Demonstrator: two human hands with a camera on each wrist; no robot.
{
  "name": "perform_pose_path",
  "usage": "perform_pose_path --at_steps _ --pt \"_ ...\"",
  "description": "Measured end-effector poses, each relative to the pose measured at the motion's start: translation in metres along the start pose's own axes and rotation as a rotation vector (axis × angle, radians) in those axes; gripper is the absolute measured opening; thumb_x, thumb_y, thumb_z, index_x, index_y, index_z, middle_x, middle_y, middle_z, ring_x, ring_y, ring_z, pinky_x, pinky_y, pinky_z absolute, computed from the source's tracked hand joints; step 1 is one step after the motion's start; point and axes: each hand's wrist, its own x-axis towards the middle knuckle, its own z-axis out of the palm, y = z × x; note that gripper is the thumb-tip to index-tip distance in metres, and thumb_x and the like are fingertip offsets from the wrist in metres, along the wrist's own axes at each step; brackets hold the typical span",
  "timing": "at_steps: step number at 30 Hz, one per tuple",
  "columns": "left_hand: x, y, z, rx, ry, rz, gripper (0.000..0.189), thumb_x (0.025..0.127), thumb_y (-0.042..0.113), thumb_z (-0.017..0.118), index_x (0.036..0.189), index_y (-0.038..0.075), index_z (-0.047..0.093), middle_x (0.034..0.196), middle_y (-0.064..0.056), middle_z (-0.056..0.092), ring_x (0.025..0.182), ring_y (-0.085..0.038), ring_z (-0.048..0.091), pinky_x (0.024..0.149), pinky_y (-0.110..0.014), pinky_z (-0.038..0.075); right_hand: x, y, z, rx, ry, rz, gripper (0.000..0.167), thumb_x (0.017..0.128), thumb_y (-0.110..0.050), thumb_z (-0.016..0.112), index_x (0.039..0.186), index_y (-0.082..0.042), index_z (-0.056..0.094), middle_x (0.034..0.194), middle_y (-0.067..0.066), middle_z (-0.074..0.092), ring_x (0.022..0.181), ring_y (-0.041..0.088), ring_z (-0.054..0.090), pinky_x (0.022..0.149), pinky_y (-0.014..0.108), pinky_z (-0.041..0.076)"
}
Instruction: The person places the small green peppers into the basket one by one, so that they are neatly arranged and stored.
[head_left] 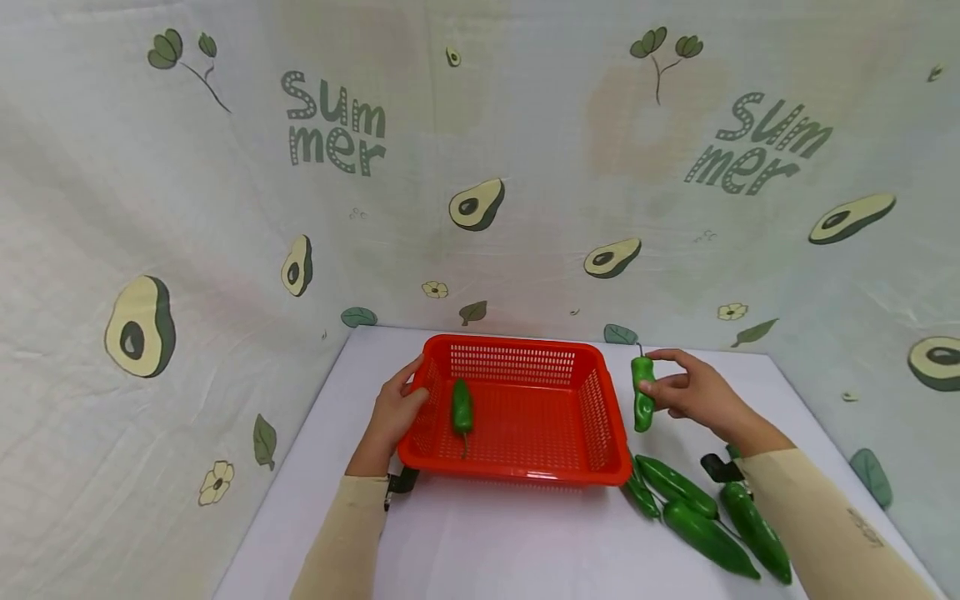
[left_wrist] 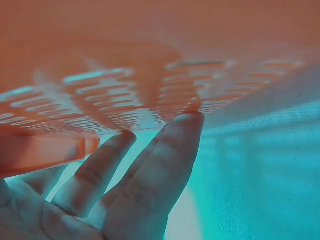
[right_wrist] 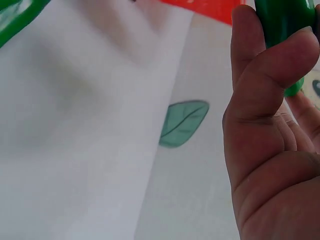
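Note:
My left hand grips the left side of a red plastic basket, thumb at the rim. In the left wrist view, its fingers reach along the outside of the slotted basket wall. One green chili pepper lies inside the basket, towards the left. Just beyond the basket's right side, my right hand pinches another green chili pepper upright, stem up. The right wrist view shows thumb and fingers around that pepper.
Several more green chili peppers lie on the white table at the front right, partly under the right forearm. A printed cloth with avocados and lettering hangs behind the table and at both sides.

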Motion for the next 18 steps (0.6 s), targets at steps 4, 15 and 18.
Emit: perform_pose_path --at_steps 4,15,18 --pt "0.000 0.000 -0.001 0.016 -0.006 -0.001 0.067 0.097 0.016 0.057 0.160 0.036 0.047 0.141 -0.017 0.063 0.110 -0.038 0.069 0.084 -0.048 0.063 0.010 -0.017 0.011 0.015 -0.017 -0.044 0.087 0.091 -0.052 0.079 0.160 -0.017 0.038 0.119 0.015 0.075 0.092 0.027 0.078 0.080 0.048 0.064" --pt "0.003 -0.001 -0.003 0.016 -0.016 -0.018 0.064 0.099 0.019 0.058 0.158 0.042 0.049 0.139 -0.014 0.065 0.110 -0.036 0.068 0.083 -0.047 0.064 0.041 -0.058 0.045 0.097 -0.095 -0.136 0.080 0.092 -0.043 0.081 0.156 -0.013 0.044 0.109 0.014 0.078 0.092 0.028 0.078 0.080 0.048 0.064" --pt "0.003 0.000 0.000 0.009 -0.025 -0.017 0.063 0.100 0.017 0.058 0.158 0.041 0.048 0.139 -0.015 0.065 0.109 -0.037 0.068 0.083 -0.047 0.064 0.049 -0.065 0.056 0.137 -0.118 -0.149 0.075 0.092 -0.038 0.083 0.153 -0.014 0.047 0.105 0.014 0.078 0.091 0.029 0.078 0.082 0.050 0.064"
